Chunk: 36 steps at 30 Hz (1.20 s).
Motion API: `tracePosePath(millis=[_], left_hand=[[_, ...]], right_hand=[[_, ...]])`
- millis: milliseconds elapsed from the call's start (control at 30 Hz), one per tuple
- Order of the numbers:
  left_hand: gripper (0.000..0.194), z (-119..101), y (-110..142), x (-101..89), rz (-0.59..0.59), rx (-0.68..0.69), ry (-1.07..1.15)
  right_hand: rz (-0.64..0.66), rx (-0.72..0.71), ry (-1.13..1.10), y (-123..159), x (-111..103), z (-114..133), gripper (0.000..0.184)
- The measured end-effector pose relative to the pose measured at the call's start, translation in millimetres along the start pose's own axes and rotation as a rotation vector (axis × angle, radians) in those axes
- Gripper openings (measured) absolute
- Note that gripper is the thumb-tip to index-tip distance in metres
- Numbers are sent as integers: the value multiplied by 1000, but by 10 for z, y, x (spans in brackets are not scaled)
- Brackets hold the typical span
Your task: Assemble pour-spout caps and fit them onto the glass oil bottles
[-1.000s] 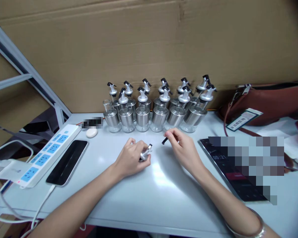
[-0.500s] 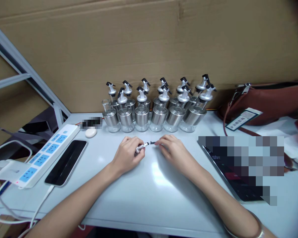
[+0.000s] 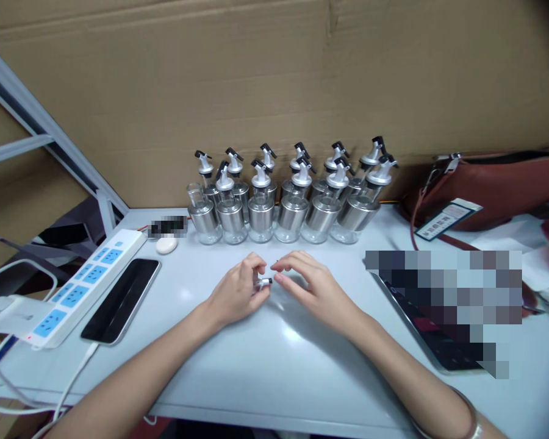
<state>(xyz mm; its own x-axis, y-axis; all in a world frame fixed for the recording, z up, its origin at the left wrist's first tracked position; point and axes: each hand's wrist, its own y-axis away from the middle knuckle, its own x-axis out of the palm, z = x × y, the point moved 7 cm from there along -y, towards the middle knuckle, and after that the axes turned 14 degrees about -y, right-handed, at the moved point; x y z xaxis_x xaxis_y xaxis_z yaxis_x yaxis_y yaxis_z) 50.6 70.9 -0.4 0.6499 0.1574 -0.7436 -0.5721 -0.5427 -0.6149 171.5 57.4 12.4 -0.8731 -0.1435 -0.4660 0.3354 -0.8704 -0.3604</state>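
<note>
My left hand [image 3: 240, 289] is closed around a small silver piece with a black end [image 3: 264, 281], which looks like a bottle pour spout. Most of that spout is hidden by the fingers. Close by on the right, my right hand [image 3: 318, 283] reaches toward it, thumb and index finger apart, the fingertips just short of the black end. A tiny dark bit [image 3: 277, 261] peeks out behind the right index finger; whether that hand touches it I cannot tell. Behind both hands stand glass bottles with steel bands [image 3: 261, 219] in two rows, most with silver-and-black spouts; the front-left bottle [image 3: 202, 219] has an uncovered neck.
At left lie a power strip [image 3: 89, 286] with white cables, a phone [image 3: 121, 302] and a round white object [image 3: 166, 245]. A tablet-like device [image 3: 430, 323] and a brown bag [image 3: 498, 192] are at right. Cardboard [image 3: 274, 91] walls off the back.
The spout in my left hand has turned and dropped slightly. My right thumb and index finger have spread apart, and the black piece at their tips is now mostly hidden.
</note>
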Motion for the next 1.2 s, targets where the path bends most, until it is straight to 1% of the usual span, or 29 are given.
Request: tracePosePath(millis=[67,133,267,433,533,600,667,767,833,933,1067,1200], left_hand=[[31,-33,6,16,-1,63,54],[32,-54,8,14,-11,110,66],[24,-54,-4,2,-11,108,33],[10,-110,-35,2,41,86,-11],[8,-173,-46,1,69,128,-23],[6,-189,-47,5,88,155,-51],[6,-161,-53,-12,77,137,-57],[4,-95,-65,-51,40,82,-32],[1,-85,-70,-55,37,81,-61],[3,-102,-71,-59,23,107,-121],[7,-114,-74,-84,-9,112,-149],[11,-141,-88,-104,-1,126,-202]], right_hand=[[41,-77,-44,10,49,90,13],[90,-120,-1,26,104,135,16],[148,-109,104,35,162,123,16],[140,-142,113,27,153,132,30],[91,-179,86,21,106,147,37],[31,-168,47,15,41,141,37],[-10,-123,5,12,-12,120,32],[12,-69,-16,14,-9,97,16],[41,-59,-10,19,24,91,11],[61,-48,-5,25,64,73,13],[67,-30,8,26,85,64,17],[86,-9,17,25,99,75,20]])
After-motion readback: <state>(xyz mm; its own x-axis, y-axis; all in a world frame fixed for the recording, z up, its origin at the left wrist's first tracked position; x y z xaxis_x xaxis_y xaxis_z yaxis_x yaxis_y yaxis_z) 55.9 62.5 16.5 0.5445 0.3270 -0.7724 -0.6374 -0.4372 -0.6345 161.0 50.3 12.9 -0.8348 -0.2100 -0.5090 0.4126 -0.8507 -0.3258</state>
